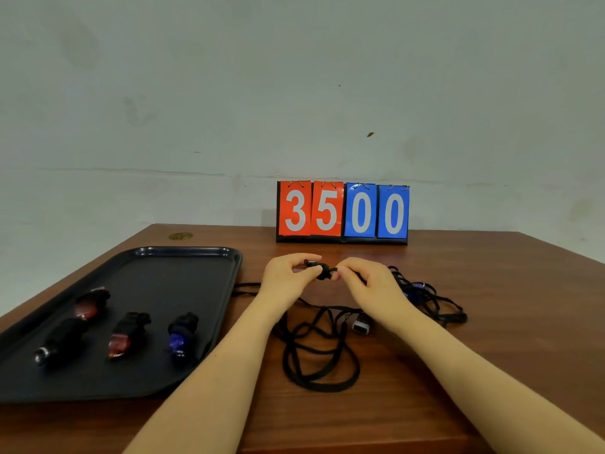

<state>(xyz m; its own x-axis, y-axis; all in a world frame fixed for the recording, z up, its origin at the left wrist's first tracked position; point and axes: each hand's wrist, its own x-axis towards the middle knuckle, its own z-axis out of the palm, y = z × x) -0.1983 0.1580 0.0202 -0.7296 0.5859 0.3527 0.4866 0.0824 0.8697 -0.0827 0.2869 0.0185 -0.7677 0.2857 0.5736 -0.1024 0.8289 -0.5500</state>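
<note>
My left hand (288, 276) and my right hand (370, 283) meet above the middle of the brown table (491, 339). Between their fingertips is a small item wound in black cord (322, 270); the left pinches its left end, the right pinches the cord at its right side. The cord's loose end trails down to a tangle of black lanyards (320, 352) on the table, with a small silver-and-black whistle (361, 324) among them. A black tray (157, 283) on the left holds several cord-wrapped whistles, red (93, 303), black (60, 340), red (127, 334) and blue (181, 332).
A flip scoreboard (342, 212) reading 3500 stands at the table's back edge against a pale wall. More black lanyards with a blue whistle (415, 291) lie to the right of my right hand. A small gold disc (180, 236) sits at the far left corner.
</note>
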